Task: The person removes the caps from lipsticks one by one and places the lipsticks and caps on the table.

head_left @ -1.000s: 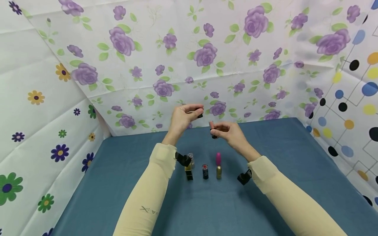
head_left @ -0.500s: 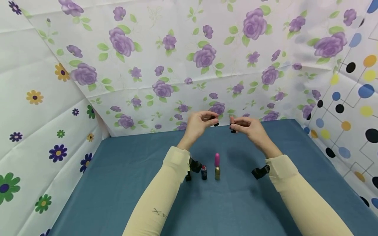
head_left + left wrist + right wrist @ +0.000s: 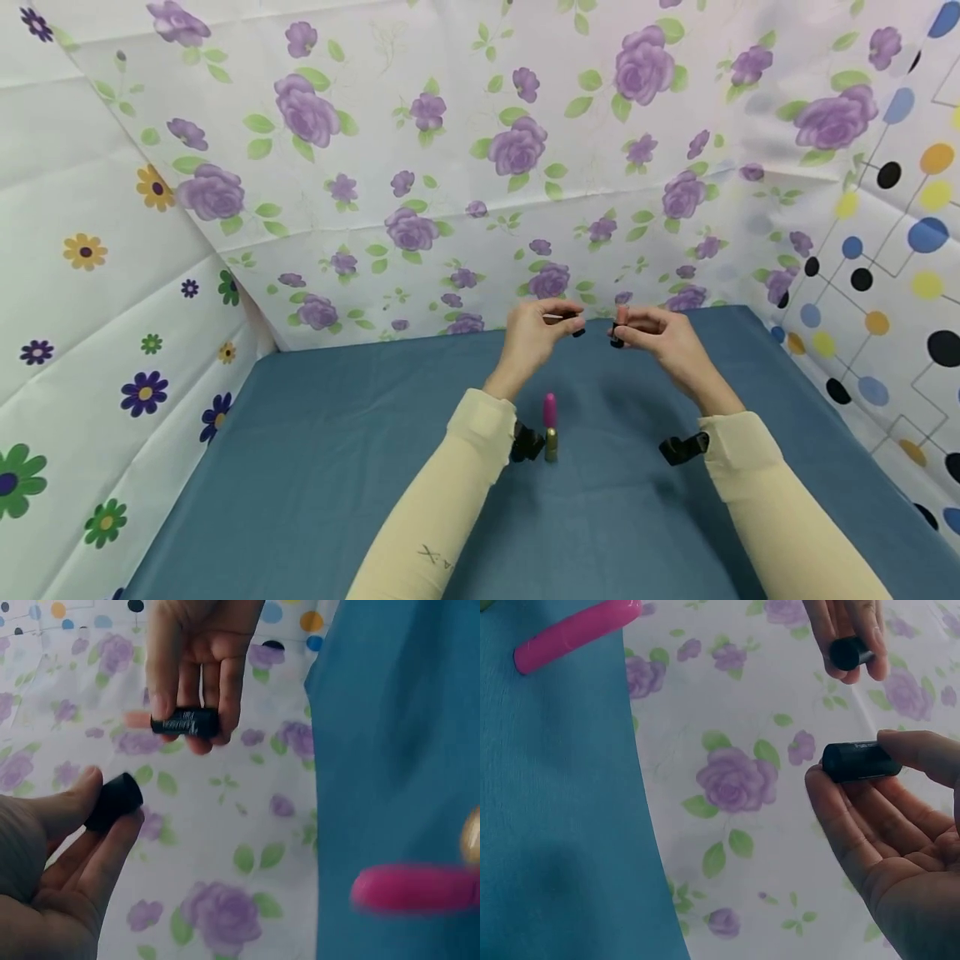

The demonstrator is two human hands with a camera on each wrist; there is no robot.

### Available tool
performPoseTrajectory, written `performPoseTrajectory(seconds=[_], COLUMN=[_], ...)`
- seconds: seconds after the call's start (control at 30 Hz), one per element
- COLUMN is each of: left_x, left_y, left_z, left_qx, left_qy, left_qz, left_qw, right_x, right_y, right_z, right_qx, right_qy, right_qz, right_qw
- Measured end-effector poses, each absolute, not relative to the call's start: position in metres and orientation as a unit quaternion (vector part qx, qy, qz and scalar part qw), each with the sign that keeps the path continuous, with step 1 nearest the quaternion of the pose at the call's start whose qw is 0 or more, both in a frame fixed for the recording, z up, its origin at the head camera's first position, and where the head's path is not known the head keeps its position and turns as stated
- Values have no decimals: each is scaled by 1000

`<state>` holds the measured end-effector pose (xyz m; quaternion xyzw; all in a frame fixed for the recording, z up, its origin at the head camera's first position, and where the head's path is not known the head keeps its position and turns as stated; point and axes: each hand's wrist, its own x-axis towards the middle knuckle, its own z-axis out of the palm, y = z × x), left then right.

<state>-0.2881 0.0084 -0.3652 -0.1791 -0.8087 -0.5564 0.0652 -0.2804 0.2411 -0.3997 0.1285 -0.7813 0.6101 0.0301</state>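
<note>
My left hand (image 3: 531,340) pinches a black lipstick cap (image 3: 118,801) between thumb and fingers. Facing it across a small gap, my right hand (image 3: 667,340) holds an uncapped lipstick (image 3: 187,722) by its black base, thumb on one side and fingers on the other. In the head view its pinkish bullet points upward. Both hands are raised above the far part of the table. Below them, a bright pink tube (image 3: 550,410) and a short gold tube (image 3: 551,445) stand upright on the cloth. In the right wrist view the lipstick's bullet cannot be made out.
A blue cloth (image 3: 337,467) covers the table. A white sheet with purple flowers (image 3: 517,146) hangs behind it, and patterned sheets (image 3: 82,375) close off the sides. Black wrist cameras (image 3: 684,449) jut from both cuffs. My left forearm blocks part of the table.
Both hands have shifted to the right and slightly lower, still holding the cap and the lipstick. My left forearm now hides the red-topped dark tube and the gold-and-black one beside it.
</note>
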Motion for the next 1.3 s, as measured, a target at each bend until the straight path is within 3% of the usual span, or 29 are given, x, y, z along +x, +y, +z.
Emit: performPoseTrajectory(seconds=[0.53,1.3], left_x=[-258,-255], left_y=[72,119], left_z=[-416,-493], left_qx=[-156,-98], left_qy=[-805,-778], left_qz=[-538,-590], left_qw=[194,192], right_x=[-266,-267], right_y=[265,282], right_z=[-436,-473], right_qx=[85,53], right_qy=[-808,-834], right_qz=[582,546], right_qw=[43,62])
